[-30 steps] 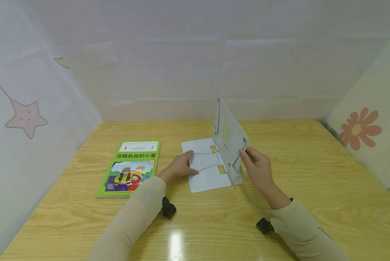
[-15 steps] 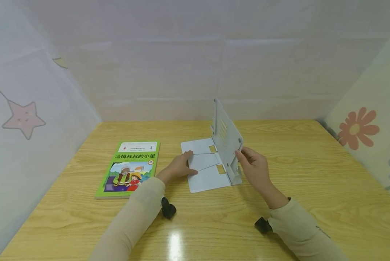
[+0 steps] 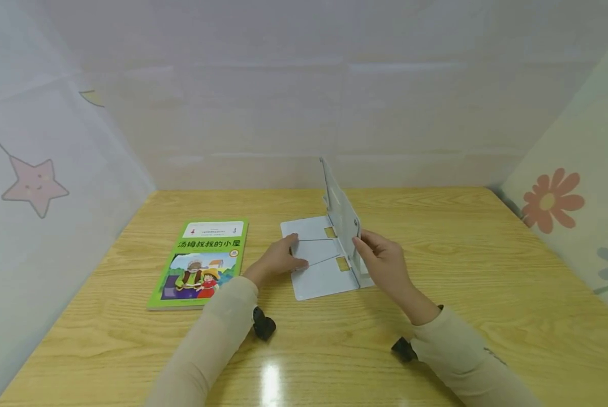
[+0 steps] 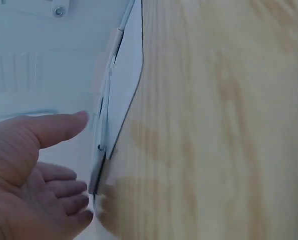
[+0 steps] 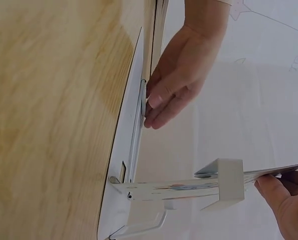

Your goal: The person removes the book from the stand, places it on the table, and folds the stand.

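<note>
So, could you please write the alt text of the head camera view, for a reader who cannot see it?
A person's right hand pinches the raised panel of a white folding book stand on a wooden table, while the left hand touches its flat base. A green-bordered Chinese book, "Uncle Tom's Cabin", lies flat to the left.

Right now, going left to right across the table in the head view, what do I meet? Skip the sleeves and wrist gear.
Book → left hand → upright panel → right hand. The flat base is left out, as it overlaps the left hand and the panel.
</note>
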